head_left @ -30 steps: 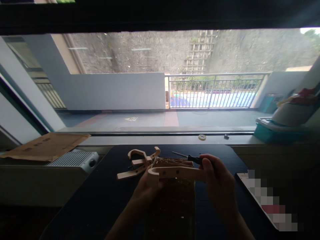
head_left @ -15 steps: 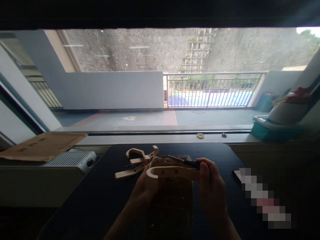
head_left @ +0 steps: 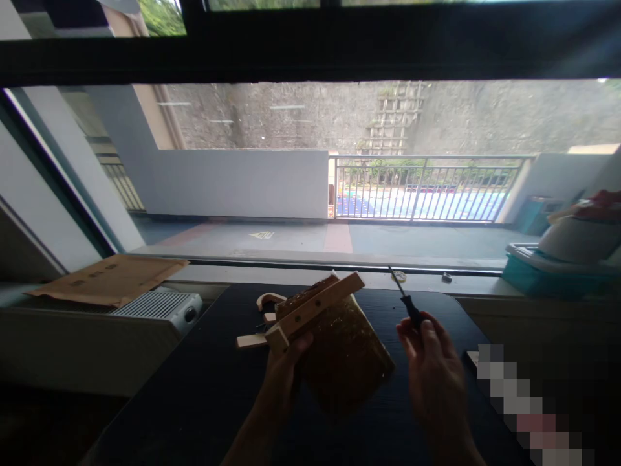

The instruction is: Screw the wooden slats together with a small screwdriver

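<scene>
My left hand [head_left: 286, 359] grips a wooden assembly [head_left: 334, 330], a pale wooden bar fixed along a dark brown board, and holds it tilted above the black table [head_left: 194, 395]. My right hand [head_left: 431, 362] is closed around a small screwdriver [head_left: 407, 301] with a black handle, its tip pointing up and away, a little to the right of the assembly. Loose pale wooden pieces [head_left: 257, 323] lie on the table just behind my left hand, partly hidden by the assembly.
A silver heater [head_left: 155, 307] and flat cardboard [head_left: 107, 278] sit at the left by the window sill. A teal box with a white bundle [head_left: 557, 259] stands at the right. Small items [head_left: 445, 277] lie on the sill. A blurred patch covers the table's right edge.
The assembly was tilted up and turned in my left hand. My right hand let go of the wooden bar and moved right, now holding the screwdriver upright. The view tipped upward.
</scene>
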### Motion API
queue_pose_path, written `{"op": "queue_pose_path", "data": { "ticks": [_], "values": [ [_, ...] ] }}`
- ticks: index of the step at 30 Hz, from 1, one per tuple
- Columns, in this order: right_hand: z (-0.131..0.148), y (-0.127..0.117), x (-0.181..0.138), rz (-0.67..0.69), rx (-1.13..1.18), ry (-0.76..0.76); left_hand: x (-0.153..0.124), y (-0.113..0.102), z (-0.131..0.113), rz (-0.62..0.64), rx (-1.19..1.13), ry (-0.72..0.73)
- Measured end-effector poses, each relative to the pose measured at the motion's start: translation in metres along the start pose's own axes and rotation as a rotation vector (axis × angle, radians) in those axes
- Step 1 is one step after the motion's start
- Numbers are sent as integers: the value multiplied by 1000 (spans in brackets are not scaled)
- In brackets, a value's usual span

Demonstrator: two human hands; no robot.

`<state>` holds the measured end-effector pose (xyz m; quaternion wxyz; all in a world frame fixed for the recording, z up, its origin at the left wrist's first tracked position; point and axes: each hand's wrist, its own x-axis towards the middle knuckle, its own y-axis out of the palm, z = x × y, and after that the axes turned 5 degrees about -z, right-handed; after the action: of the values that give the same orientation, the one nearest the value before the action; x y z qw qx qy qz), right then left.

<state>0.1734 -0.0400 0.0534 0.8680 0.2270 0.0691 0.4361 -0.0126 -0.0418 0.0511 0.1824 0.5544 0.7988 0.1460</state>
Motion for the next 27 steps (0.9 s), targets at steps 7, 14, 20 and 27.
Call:
{"op": "queue_pose_path", "data": {
  "ticks": [7,14,20,27],
  "values": [
    [-51,9,44,31,-555,-295,0,15,39,219,-84,15],
    [-56,18,62,44,-621,-482,20,-27,-2,619,14,-264],
    [-53,43,52,247,-620,-557,28,-24,-23,395,353,-214],
    [-27,4,19,178,-303,-179,42,-20,19,283,112,-65]
  ]
}}
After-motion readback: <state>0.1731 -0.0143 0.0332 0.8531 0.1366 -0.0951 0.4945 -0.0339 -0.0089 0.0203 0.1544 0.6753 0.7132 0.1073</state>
